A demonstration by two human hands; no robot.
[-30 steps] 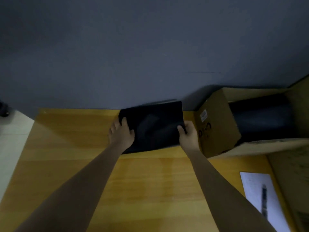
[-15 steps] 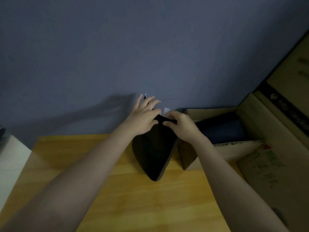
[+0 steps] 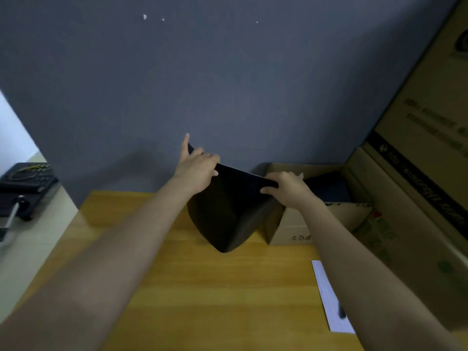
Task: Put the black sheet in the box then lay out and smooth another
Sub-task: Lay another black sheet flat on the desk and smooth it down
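A black sheet (image 3: 225, 211) hangs curled above the wooden table (image 3: 202, 287), its lower fold near the tabletop. My left hand (image 3: 196, 167) grips its upper left edge, index finger pointing up. My right hand (image 3: 286, 187) pinches the upper right edge, just over the left wall of the open cardboard box (image 3: 291, 224). Dark sheets (image 3: 329, 186) lie inside that box.
A large closed cardboard carton (image 3: 417, 173) stands against the right side, behind and beside the box. A white paper (image 3: 329, 300) with a dark pen lies on the table under my right forearm. A black telephone (image 3: 22, 183) sits on a pale surface at the left. A grey wall backs the table.
Both hands lifted the black sheet off the table, where it lay flat a second ago. It now hangs curled, with its top edge spread wider toward the box.
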